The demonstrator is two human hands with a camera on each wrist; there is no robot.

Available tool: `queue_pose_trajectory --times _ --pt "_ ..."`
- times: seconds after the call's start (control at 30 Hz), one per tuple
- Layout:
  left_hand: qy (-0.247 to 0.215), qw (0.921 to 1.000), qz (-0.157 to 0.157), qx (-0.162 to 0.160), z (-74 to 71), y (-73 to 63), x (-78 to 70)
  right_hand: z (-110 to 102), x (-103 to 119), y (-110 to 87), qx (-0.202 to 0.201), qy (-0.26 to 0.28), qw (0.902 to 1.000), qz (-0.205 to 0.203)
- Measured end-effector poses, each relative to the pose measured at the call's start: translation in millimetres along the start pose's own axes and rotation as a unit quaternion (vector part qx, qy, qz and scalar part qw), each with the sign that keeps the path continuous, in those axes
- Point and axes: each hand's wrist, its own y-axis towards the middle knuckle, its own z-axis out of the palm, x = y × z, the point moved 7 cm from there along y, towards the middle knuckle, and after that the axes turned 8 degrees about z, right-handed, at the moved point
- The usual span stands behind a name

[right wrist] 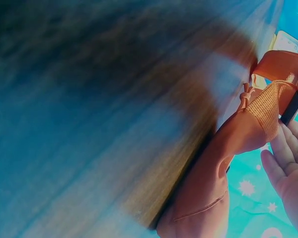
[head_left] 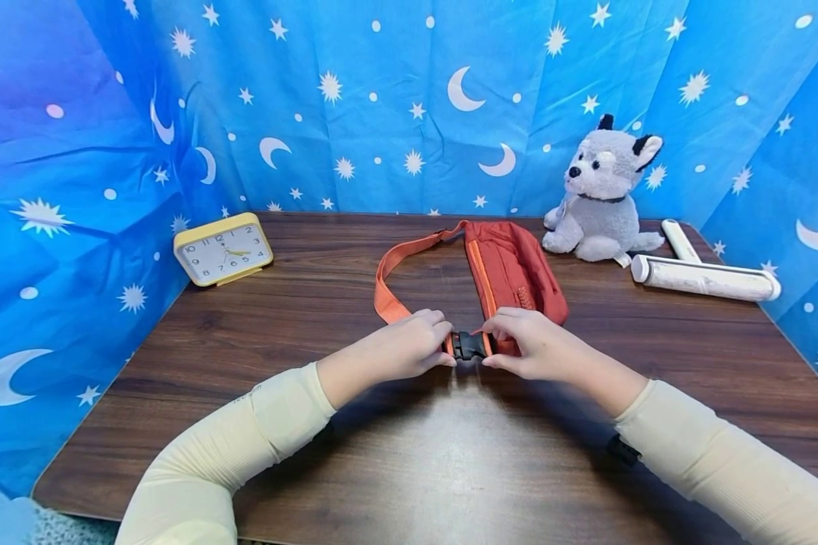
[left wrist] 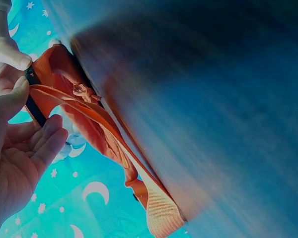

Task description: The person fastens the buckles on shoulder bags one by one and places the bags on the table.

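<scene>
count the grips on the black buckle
2: the left grip at the left end of the black buckle, the right grip at its right end; none seem hidden.

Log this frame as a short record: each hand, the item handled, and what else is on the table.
Buckle: black, halves appear joined
Left hand: grips the buckle's left end
Right hand: grips its right end
Item: red bag with orange strap, on the table
Table, left: yellow clock
Table, right: gray plush dog, white tubular item
</scene>
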Motion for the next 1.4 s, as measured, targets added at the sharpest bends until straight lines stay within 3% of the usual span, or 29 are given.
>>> queue_pose_trajectory --times 1.4 --pt "0.004 1.0 -0.006 0.004 0.1 1.1 1.2 0.4 -0.4 1.4 0.011 0.007 0.9998 0.013"
